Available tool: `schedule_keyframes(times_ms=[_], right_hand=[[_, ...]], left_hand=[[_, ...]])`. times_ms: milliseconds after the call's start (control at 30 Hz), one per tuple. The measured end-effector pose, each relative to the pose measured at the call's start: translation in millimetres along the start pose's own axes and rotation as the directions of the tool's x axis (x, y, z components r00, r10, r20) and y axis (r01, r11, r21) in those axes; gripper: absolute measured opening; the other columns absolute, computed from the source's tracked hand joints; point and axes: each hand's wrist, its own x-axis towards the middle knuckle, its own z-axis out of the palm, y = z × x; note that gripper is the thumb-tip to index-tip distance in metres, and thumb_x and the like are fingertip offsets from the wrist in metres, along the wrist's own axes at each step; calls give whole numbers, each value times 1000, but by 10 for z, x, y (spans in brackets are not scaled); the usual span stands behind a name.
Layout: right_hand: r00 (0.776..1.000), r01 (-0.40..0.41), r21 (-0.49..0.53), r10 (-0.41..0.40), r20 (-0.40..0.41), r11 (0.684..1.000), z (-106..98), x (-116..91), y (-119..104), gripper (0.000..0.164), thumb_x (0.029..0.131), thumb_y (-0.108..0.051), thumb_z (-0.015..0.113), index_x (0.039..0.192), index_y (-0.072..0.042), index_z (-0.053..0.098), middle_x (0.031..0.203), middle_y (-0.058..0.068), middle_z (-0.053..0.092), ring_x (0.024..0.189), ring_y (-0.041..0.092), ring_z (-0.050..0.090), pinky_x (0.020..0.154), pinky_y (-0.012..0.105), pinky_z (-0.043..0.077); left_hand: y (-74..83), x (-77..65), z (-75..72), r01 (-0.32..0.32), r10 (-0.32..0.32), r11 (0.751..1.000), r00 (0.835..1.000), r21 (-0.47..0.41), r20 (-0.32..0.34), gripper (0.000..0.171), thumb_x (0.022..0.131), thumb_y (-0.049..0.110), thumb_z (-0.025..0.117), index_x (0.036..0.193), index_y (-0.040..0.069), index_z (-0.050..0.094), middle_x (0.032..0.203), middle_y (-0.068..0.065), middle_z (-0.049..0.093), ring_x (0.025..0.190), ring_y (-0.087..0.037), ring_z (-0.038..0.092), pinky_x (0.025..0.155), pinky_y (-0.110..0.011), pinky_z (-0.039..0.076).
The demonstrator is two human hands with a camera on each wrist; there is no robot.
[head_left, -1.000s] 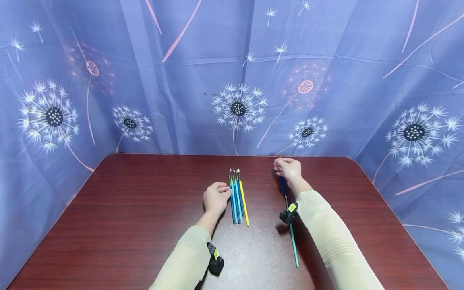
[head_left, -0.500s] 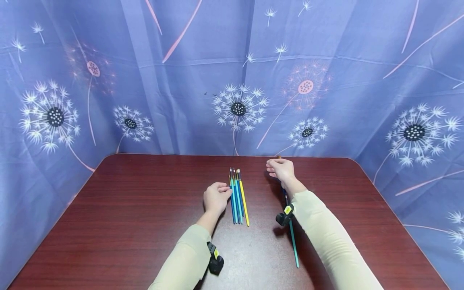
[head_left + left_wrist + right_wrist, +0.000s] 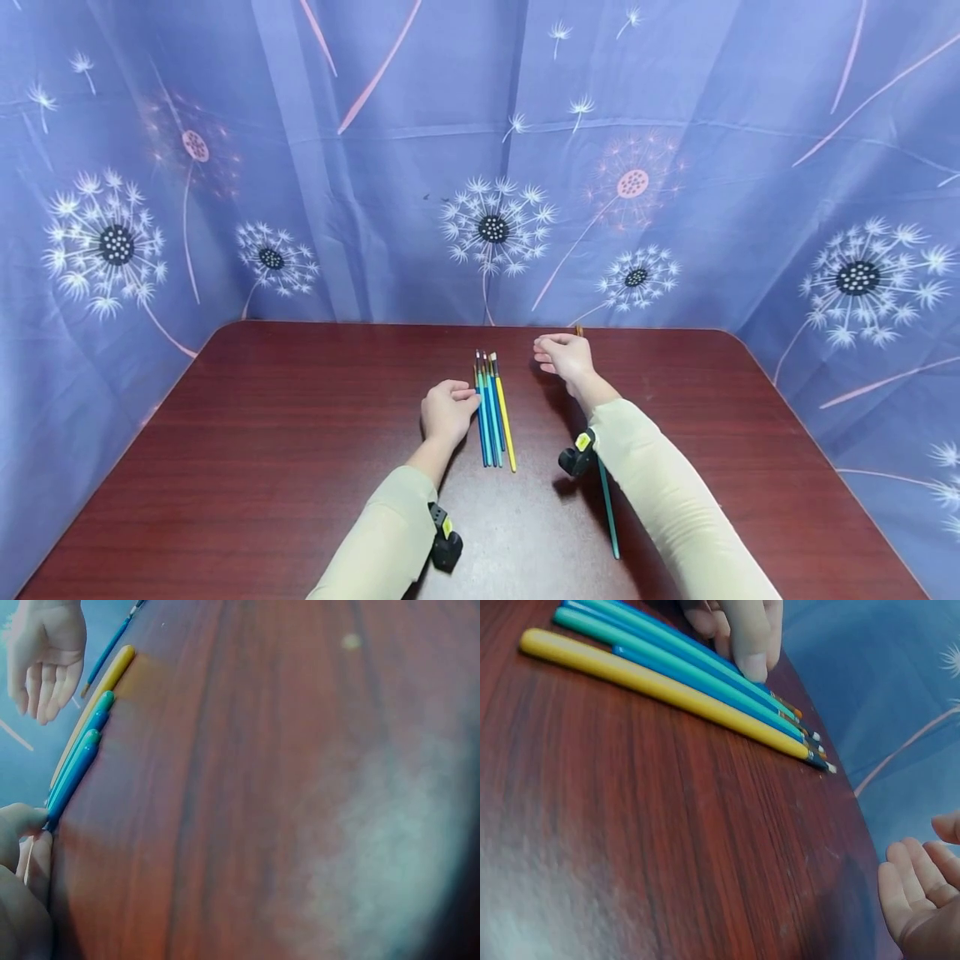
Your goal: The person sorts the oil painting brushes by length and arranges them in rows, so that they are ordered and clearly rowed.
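Several paintbrushes [image 3: 491, 425] with blue and turquoise handles lie side by side mid-table, bristles toward the curtain. A yellow paintbrush [image 3: 667, 694] is the rightmost in the row. My left hand [image 3: 447, 411] rests at the row's left side, its fingertips touching the outermost blue paintbrush [image 3: 73, 776]. Raised near the far edge, right of the row, my right hand [image 3: 564, 357] holds nothing; its fingers are relaxed and the palm faces left. Beneath the right forearm lies a turquoise-handled paintbrush [image 3: 609, 517], and a brush tip [image 3: 579, 331] shows behind that hand. The rest there is hidden.
The dark red wooden table [image 3: 262, 458] ends at a blue dandelion-print curtain [image 3: 390, 208], which also hangs at both sides. Black cameras are strapped to both sleeved wrists.
My right hand has moved left, away from the blue and turquoise paintbrushes on the right, toward the row. My left hand and the row of paintbrushes stay in place.
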Motion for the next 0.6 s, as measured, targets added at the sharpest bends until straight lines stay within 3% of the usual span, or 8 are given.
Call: schedule_keyframes(times_ms=[267,600], right_hand=[[1000,-16,-10,16,23,1000,133,-59,17,33,92,-15,56,119,4,60,119,25,63,99,27,68,81,33,57],[1000,-9,-4,9,28,1000,227,-42,59,32,92,-14,57,118,3,61,116,24,65,98,29,68,77,31,57]], left_hand=[[-24,-8,-8,3,-3,999,1000,35,3,24,80,23,74,101,11,70,90,0,75,88,-16,71,83,-38,52],[-8,36,11,-4,4,998,1000,55,1,23,80,25,74,100,13,71,88,2,75,89,-16,70,83,-38,52]])
